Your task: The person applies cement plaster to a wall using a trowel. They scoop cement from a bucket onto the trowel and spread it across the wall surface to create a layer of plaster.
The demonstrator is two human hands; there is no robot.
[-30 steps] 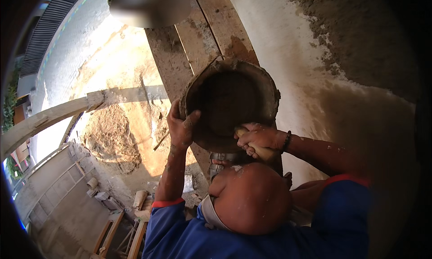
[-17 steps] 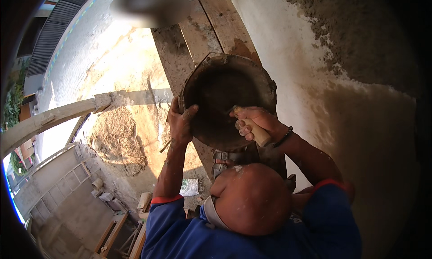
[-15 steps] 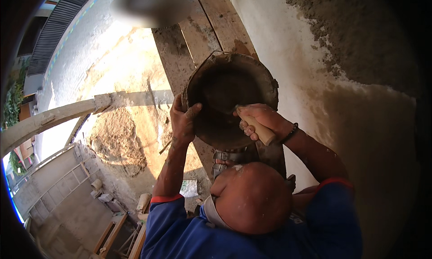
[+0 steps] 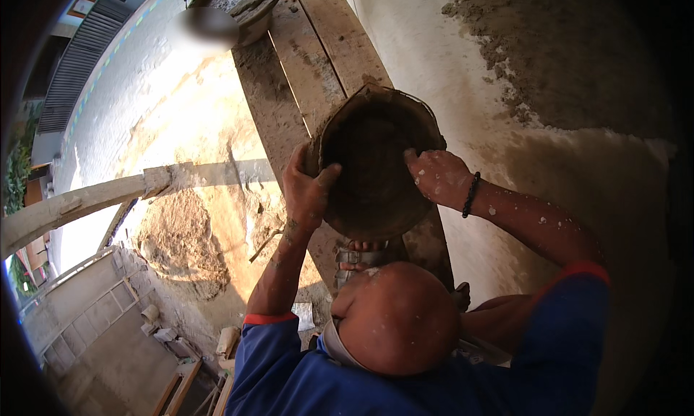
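Observation:
My left hand (image 4: pixel 309 193) is closed on the left rim of a dark, mud-caked bucket (image 4: pixel 379 210), thumb over the edge. My right hand (image 4: pixel 441 176) has curled fingers at the bucket's right side, reaching inside; whatever it grips is hidden. The bucket's interior is dark and its contents are hard to make out. It rests on wooden planks (image 4: pixel 343 54), with sandalled feet (image 4: pixel 359 255) just below it.
A second bucket (image 4: pixel 253 11) with grey material stands at the planks' far end. A beam (image 4: pixel 87 195) crosses at left, with a sand heap (image 4: pixel 181 246), ladder (image 4: pixel 90 318) and timber (image 4: pixel 184 383) lower down. A partly plastered wall (image 4: pixel 491 105) is at right.
The bucket and both hands have shifted right. My right hand has turned and moved toward the right side, and the pale handle seen in it earlier is now out of sight.

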